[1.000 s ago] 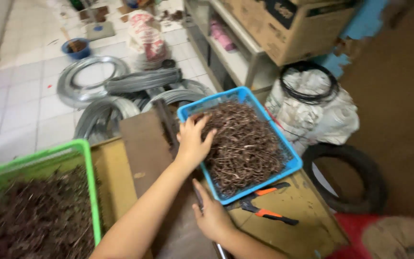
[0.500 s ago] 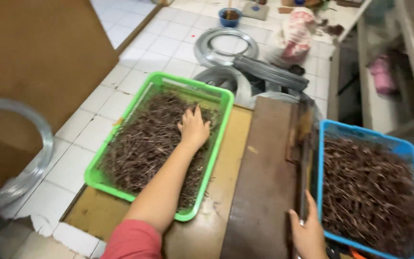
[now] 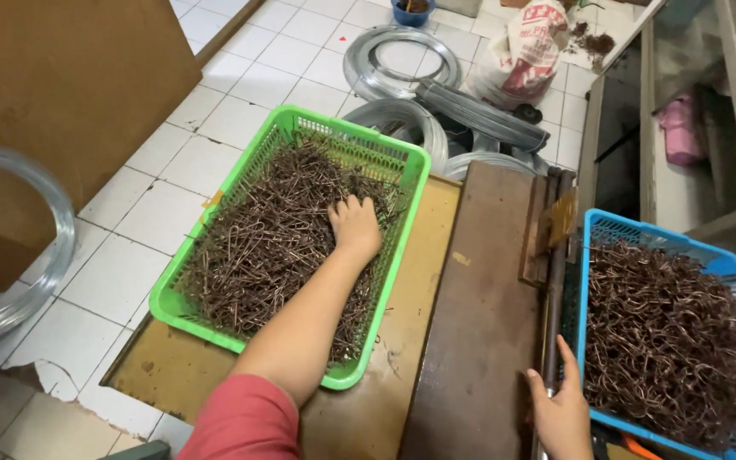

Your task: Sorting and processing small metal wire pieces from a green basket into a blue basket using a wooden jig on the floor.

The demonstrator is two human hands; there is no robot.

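Left arm is reaching forward, extended; left hand [image 3: 355,226] is lying palm down, fingers curled. Right hand [image 3: 566,413] is staying low, fingers loosely closed.

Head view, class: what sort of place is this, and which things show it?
Probably a small home workshop making wire parts. Coils of wire lie on the tiled floor, a green basket and a blue basket hold bent wire pieces, and a worn bench carries a metal bar.
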